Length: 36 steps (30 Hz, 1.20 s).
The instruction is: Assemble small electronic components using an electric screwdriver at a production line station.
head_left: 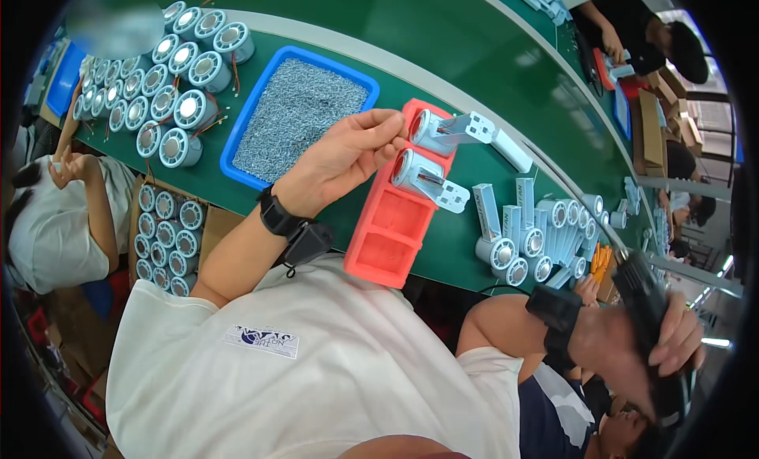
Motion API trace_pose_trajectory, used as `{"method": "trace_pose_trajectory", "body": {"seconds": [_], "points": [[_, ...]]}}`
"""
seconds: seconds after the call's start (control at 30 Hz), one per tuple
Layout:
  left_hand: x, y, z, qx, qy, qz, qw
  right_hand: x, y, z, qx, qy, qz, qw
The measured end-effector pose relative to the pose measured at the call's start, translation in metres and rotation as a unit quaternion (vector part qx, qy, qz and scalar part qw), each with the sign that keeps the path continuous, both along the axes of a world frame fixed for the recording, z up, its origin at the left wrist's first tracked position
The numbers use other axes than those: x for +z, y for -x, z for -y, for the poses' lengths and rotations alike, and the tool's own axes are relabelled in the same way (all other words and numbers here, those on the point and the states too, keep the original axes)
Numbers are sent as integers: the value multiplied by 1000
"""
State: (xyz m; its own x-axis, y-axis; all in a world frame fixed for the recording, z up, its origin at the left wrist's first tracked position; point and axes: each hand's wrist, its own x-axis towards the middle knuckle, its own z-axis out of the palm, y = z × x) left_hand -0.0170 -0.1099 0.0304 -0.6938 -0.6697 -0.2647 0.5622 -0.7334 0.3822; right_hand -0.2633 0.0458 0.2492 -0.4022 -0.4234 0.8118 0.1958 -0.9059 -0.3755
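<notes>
My left hand [348, 152], with a black band at the wrist, is closed in a pinch beside the red fixture block [385, 258]; whatever its fingertips hold is too small to make out. Two light-blue fan housings with handles, an upper one [427, 128] and a lower one [411, 172], lie in the block's far pockets, their handles pointing right. The two near pockets hold nothing. Off to the right, my right hand [678, 336] is wrapped round a black electric screwdriver [642, 301], its long shaft reaching up and left.
A blue tray [229, 160] of small screws sits left of the block. Several round motor units [180, 148] stand at far left, more in a carton [180, 241]. Finished-looking handled housings [501, 252] cluster at right. Co-workers [67, 222] sit on both sides and across the green table [348, 20].
</notes>
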Motion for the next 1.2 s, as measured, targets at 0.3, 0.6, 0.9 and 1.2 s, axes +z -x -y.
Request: {"method": "trace_pose_trajectory", "body": {"seconds": [0.3, 0.6, 0.9, 1.2], "points": [[1, 38, 15, -19, 22, 44, 999, -18, -16, 52, -19, -168, -64, 984], [-7, 42, 9, -43, 2, 66, 997, -77, -20, 47, -33, -141, 45, 989], [-9, 37, 13, -97, 44, 102, 989, -86, -12, 60, 39, -134, 78, 987], [19, -12, 1, -26, -118, 159, 980, -67, -20, 52, -18, -172, -67, 983]]}}
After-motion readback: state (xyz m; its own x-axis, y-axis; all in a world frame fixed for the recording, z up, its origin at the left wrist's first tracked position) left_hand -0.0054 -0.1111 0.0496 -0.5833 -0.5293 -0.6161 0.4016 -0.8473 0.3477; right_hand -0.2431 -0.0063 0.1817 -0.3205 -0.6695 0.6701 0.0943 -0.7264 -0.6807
